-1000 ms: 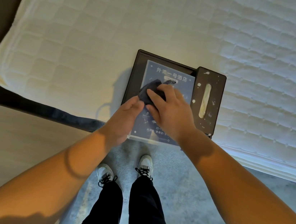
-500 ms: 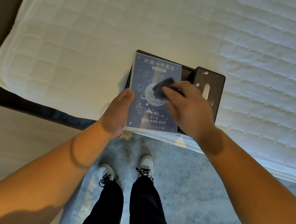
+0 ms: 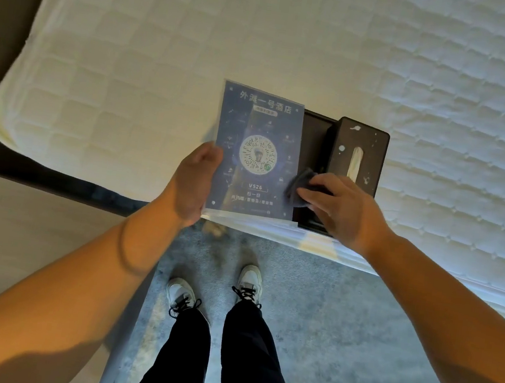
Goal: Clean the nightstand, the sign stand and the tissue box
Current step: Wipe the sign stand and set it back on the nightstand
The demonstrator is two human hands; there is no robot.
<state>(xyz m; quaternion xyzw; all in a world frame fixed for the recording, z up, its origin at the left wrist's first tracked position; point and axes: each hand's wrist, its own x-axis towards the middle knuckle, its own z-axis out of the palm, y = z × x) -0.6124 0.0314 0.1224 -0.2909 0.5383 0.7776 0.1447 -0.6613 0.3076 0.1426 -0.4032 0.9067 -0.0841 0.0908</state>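
Your left hand (image 3: 193,180) is gripping the sign stand (image 3: 258,150) by its left edge, fingers closed round it. Its blue face is reading "外滩一号酒店" and "VS26" around a round QR code. Your right hand (image 3: 343,211) is pinching a dark cloth (image 3: 300,183) against the sign's right edge. The spotted tissue box (image 3: 358,155) is sitting just beyond those fingers, on the bed (image 3: 133,63).

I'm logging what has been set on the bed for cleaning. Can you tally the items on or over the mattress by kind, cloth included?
Sign stand: 1, in the left hand
Tissue box: 1
Dark tray: 1
Cleaning cloth: 1, in the right hand
Total: 4
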